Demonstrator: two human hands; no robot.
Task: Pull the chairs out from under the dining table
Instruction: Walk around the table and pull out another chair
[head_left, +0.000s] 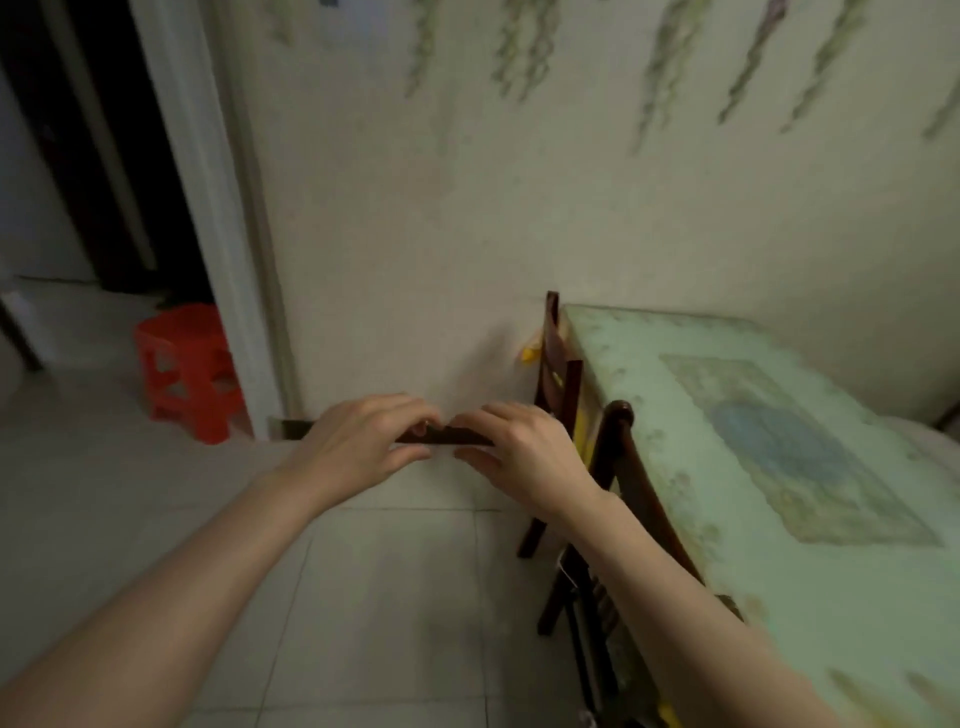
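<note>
While chairs (618, 467) stay tucked, both hands (363, 441) hover empty.

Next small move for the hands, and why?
Probably swing the right hand to the near chair top. Both chairs sit tucked against the table, and neither hand, left hand included, holds one.

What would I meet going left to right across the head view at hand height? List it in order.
Red plastic stool → white door frame → left hand → right hand → dark wooden chairs → dining table.
</note>
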